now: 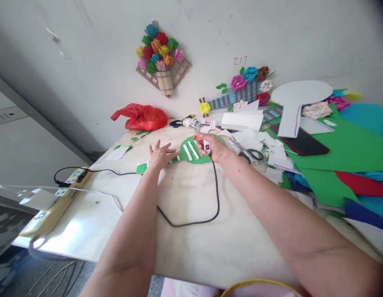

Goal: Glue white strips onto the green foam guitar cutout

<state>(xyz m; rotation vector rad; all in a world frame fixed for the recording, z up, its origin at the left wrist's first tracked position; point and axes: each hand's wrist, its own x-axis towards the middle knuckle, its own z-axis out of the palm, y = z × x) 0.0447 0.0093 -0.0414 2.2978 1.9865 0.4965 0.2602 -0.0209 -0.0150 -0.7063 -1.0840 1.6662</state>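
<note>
A green guitar-shaped paper cutout (184,156) lies on the table, with white strips (191,150) slanting across its round body. My right hand (211,145) is wrapped round a glue gun (206,147), white with a red switch, held over the body of the cutout. Its black cord (216,194) runs down from the grip and loops across the table. My left hand (161,155) lies palm down with fingers spread over the cutout's narrow neck, holding nothing. The green end of the neck (141,168) sticks out left of that hand.
Scissors (248,152) and white paper scraps (273,144) lie right of the cutout. Coloured sheets (342,144) and a dark phone (302,138) are piled further right. A red plastic bag (144,117) stands at the back, and a power strip (59,198) at the left edge.
</note>
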